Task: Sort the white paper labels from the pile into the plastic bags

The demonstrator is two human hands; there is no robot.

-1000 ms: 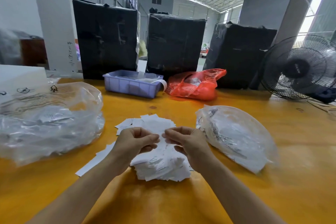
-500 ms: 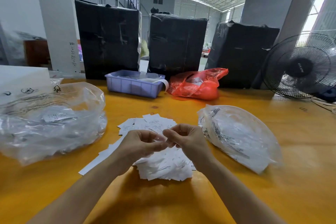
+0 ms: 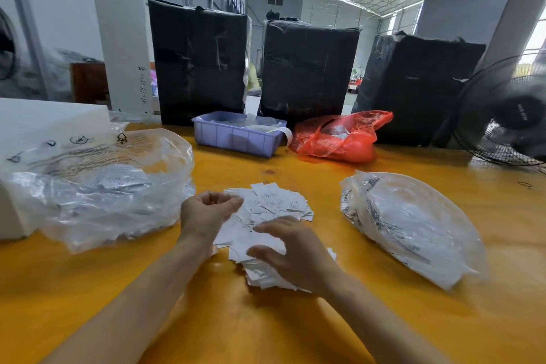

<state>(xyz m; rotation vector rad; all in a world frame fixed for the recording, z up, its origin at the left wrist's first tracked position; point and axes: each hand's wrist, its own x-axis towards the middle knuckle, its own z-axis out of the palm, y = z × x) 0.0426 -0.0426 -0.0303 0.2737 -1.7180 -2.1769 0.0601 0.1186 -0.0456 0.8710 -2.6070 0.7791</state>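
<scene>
A pile of white paper labels (image 3: 274, 207) lies on the yellow table (image 3: 236, 328) in front of me. My left hand (image 3: 209, 211) hovers at the pile's left edge with its fingers curled in, pinching a small label that is mostly hidden. My right hand (image 3: 283, 248) rests on the near part of the pile, fingers spread and loosely bent. A large clear plastic bag (image 3: 97, 195) holding some labels sits to the left. A second clear plastic bag (image 3: 407, 221) lies flat to the right.
At the back of the table stand a blue plastic bin (image 3: 233, 139), a red plastic bag (image 3: 339, 139) and three black-wrapped packages (image 3: 201, 62). A black fan (image 3: 508, 115) is at the far right. A white box (image 3: 44, 121) sits behind the left bag.
The two hands, which met over the pile, have parted. My left hand drew left with curled fingers, and my right hand dropped onto the near part of the pile.
</scene>
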